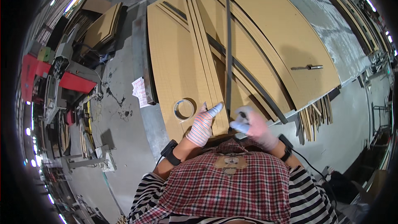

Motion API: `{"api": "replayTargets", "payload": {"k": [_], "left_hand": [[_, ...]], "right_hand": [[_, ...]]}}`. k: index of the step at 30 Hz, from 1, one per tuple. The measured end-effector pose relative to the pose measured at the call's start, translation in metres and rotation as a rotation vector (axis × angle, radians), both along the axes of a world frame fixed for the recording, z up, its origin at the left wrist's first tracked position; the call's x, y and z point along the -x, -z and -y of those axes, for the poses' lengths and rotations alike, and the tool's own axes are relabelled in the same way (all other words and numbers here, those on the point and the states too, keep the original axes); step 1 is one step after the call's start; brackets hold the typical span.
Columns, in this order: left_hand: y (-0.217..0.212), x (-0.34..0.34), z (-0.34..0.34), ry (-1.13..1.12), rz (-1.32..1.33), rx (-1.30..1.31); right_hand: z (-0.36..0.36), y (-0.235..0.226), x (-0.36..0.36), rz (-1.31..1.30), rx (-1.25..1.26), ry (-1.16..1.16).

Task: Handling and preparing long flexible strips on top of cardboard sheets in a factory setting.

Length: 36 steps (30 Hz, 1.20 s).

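My left hand point(201, 126), in a striped glove with bluish fingertips, lies on the near end of long tan cardboard strips point(203, 58). Its thumb and a finger stretch apart over them. Just right of it, my right hand point(258, 129), also gloved, is blurred by motion. Its fingers curl in around something small and dark that I cannot make out. Between the hands ends a long dark strip point(228, 58) running away from me. A roll of tape point(183, 109) lies left of my left hand.
Beneath everything are large cardboard sheets point(265, 0) on a table. More dark strips point(253, 81) cross them at a slant. A drill bit-like metal tool point(306, 67) lies at the right. Printed papers point(140, 92) sit at the left edge; thin offcuts point(313, 118) stick out below right.
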<state>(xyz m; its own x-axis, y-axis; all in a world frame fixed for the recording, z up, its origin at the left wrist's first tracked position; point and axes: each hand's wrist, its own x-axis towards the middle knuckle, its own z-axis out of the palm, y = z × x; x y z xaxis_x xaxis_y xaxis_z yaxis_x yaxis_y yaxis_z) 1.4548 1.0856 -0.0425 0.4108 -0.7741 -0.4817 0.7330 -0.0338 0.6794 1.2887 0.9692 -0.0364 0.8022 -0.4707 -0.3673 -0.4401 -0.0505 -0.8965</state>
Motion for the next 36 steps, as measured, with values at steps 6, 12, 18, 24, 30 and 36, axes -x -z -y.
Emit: {"api": "replayTargets", "payload": {"k": [6,12,18,24,30,36], "left_hand": [[0.002,0.006,0.008,-0.067,0.058,0.017],[0.051,-0.005,0.004,-0.087,0.025,0.127],[0.066,-0.038,0.024,0.023,-0.019,0.161],[0.047,-0.024,0.036,-0.025,0.137,-0.013],[0.019,0.005,0.045,0.092,0.017,0.086],[0.004,-0.035,0.07,-0.077,0.175,-0.215]], "right_hand": [[-0.019,0.006,-0.037,0.335,-0.311,0.106],[-0.013,-0.014,-0.034,0.259,0.218,0.074],[-0.01,-0.047,-0.019,0.434,0.356,0.032],[0.004,-0.024,-0.034,0.366,0.184,0.12],[-0.017,-0.047,-0.013,0.679,-0.001,0.23],[-0.015,-0.1,0.03,0.815,-0.604,0.188]]}}
